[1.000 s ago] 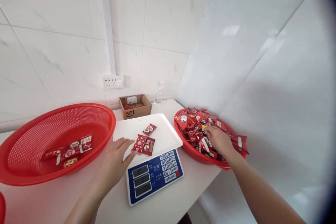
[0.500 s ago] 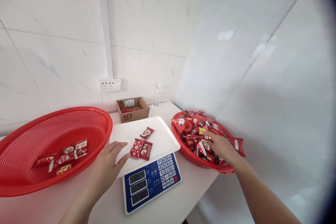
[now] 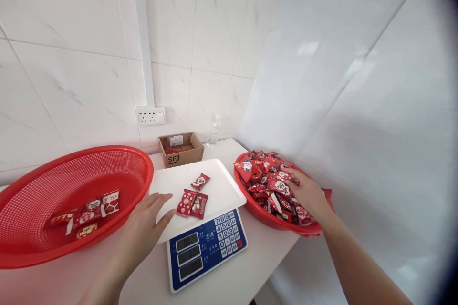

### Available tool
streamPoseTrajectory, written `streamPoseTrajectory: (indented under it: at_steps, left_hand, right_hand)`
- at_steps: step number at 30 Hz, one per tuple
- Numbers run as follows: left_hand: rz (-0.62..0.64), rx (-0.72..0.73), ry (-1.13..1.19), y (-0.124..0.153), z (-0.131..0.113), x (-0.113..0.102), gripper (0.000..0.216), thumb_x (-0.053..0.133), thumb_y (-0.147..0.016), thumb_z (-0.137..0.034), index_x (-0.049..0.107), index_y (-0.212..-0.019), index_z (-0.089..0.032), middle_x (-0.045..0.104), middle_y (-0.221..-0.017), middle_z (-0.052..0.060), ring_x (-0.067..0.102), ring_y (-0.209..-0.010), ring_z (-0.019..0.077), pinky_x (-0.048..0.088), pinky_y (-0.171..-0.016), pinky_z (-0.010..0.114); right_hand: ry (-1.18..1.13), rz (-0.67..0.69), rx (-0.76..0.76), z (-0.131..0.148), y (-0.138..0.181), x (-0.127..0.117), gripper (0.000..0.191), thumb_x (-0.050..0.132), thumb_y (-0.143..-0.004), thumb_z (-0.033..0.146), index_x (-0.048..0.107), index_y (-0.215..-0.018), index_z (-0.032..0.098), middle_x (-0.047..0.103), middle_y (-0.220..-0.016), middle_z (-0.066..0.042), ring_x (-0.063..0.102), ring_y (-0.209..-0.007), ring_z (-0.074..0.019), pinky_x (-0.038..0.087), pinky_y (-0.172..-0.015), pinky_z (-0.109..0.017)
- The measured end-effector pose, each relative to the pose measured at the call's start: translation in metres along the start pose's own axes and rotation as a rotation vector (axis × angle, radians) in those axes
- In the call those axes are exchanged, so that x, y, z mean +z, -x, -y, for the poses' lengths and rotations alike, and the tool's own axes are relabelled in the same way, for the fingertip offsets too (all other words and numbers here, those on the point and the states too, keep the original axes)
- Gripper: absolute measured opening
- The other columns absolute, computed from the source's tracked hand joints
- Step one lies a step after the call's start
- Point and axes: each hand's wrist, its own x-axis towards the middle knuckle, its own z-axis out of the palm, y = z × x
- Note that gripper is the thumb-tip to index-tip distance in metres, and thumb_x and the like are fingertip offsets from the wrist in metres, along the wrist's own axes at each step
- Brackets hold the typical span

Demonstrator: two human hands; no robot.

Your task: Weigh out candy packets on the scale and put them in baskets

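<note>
Weighing station, seen from the head camera, with the digital scale (image 3: 205, 243) taken as landmark. Three red snack packets (image 3: 193, 198) are shown lying on the scale's white weighing tray (image 3: 218, 186). The left hand (image 3: 143, 226) is laid flat and open at the tray's left edge, fingertips just beside the nearest packet, nothing being held. To the right of the scale, the red bowl (image 3: 265, 214) is seen heaped with packets (image 3: 266, 178); the right hand (image 3: 307, 194) is spread, palm down, over the heap, and whether a packet is enclosed under it cannot be told. To the left of the scale, a wide red mesh basket (image 3: 136, 171) is shown holding a few packets (image 3: 86, 212). Behind the scale, a small cardboard box (image 3: 181, 150) and a clear bottle (image 3: 213, 131) stand on the white surface (image 3: 250, 257). The work is judged to be at an early stage: a small portion is already placed in the basket, a few packets are on the tray, and most remain in the bowl. Compared with half a second ago, the right hand is found shifted farther back over the heap, while the left hand and the tray's packets are unchanged.
</note>
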Motion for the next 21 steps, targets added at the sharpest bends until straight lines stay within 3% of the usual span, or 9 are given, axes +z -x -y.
streamPoseTrajectory:
  at_steps: [8,13,21]
  left_hand:
    - [0.035,-0.022,0.011,0.000,-0.001,0.000,0.047,0.040,-0.087,-0.050,0.060,-0.119,-0.022,0.063,-0.123,0.008,0.053,-0.118,0.0295,0.044,-0.096,0.046]
    - [0.058,-0.025,0.016,0.000,0.000,0.001,0.049,0.039,-0.087,-0.052,0.059,-0.121,-0.023,0.061,-0.125,0.008,0.051,-0.120,0.0295,0.043,-0.098,0.046]
    - [0.058,-0.009,0.011,0.000,0.001,0.002,0.048,0.039,-0.087,-0.051,0.059,-0.120,-0.023,0.060,-0.125,0.008,0.052,-0.119,0.0293,0.042,-0.098,0.046]
  right_hand:
    - [-0.202,-0.064,-0.004,-0.002,-0.001,0.005,0.042,0.043,-0.076,0.022,0.060,-0.114,0.021,0.068,-0.109,-0.005,0.064,-0.097,-0.0193,0.047,-0.090,-0.037]
    - [-0.111,-0.086,0.011,-0.003,0.001,0.004,0.040,0.040,-0.078,0.022,0.061,-0.113,0.021,0.067,-0.114,-0.005,0.063,-0.101,-0.0202,0.046,-0.091,-0.037]
    - [0.252,0.257,-0.036,-0.004,0.020,0.011,0.038,0.046,-0.083,0.033,0.061,-0.116,0.021,0.066,-0.115,-0.009,0.061,-0.105,-0.0266,0.048,-0.083,-0.037]
